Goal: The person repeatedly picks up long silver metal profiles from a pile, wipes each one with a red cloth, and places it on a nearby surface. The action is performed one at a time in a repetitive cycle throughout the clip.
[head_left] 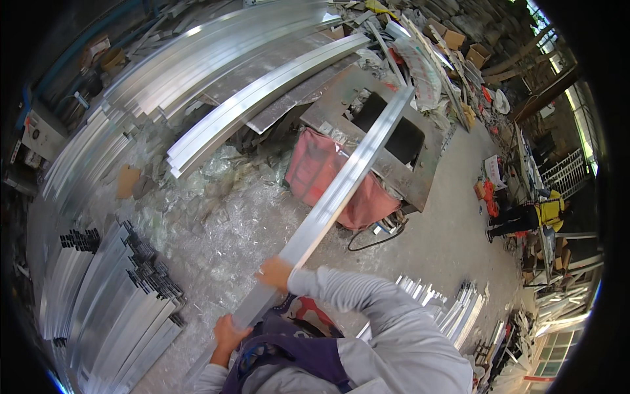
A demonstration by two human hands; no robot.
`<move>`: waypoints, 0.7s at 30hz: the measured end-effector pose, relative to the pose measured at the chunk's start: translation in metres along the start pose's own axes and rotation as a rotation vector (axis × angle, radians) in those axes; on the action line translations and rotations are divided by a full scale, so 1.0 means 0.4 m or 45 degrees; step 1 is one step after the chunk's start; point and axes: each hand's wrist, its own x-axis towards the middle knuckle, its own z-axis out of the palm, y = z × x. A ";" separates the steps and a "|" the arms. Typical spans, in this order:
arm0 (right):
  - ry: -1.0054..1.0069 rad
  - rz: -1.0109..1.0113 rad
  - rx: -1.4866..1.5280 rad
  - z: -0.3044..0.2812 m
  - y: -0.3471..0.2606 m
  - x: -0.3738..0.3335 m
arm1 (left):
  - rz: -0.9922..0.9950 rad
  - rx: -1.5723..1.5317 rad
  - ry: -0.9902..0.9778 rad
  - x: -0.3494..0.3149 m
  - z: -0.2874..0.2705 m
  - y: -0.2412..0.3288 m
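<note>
Sleeve (407, 328), bar (348, 180) in right hand (275, 272)

Long silver metal bar (344, 177), shiny, lengthwise lines along its face, held at a slant, lower left to upper right of view, far end overlapping a grey table (418, 180), contact unclear
</note>
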 end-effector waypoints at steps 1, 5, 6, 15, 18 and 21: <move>0.172 0.000 -0.017 -0.003 0.089 -0.038 | 0.145 -0.065 0.054 0.056 -0.005 0.073; 0.332 0.109 -0.263 -0.116 0.469 -0.222 | 0.457 -0.430 -0.078 0.308 -0.065 0.347; 0.418 0.108 -0.263 -0.152 0.553 -0.256 | 0.490 -0.494 -0.121 0.370 -0.069 0.405; 0.419 0.531 -0.688 -0.343 0.966 -0.437 | 0.387 -0.700 -0.462 0.627 -0.117 0.859; 0.378 0.542 -0.688 -0.327 0.941 -0.437 | 0.423 -0.680 -0.461 0.604 -0.120 0.838; 0.418 0.500 -0.580 -0.245 0.835 -0.388 | 0.401 -0.655 -0.488 0.554 -0.083 0.695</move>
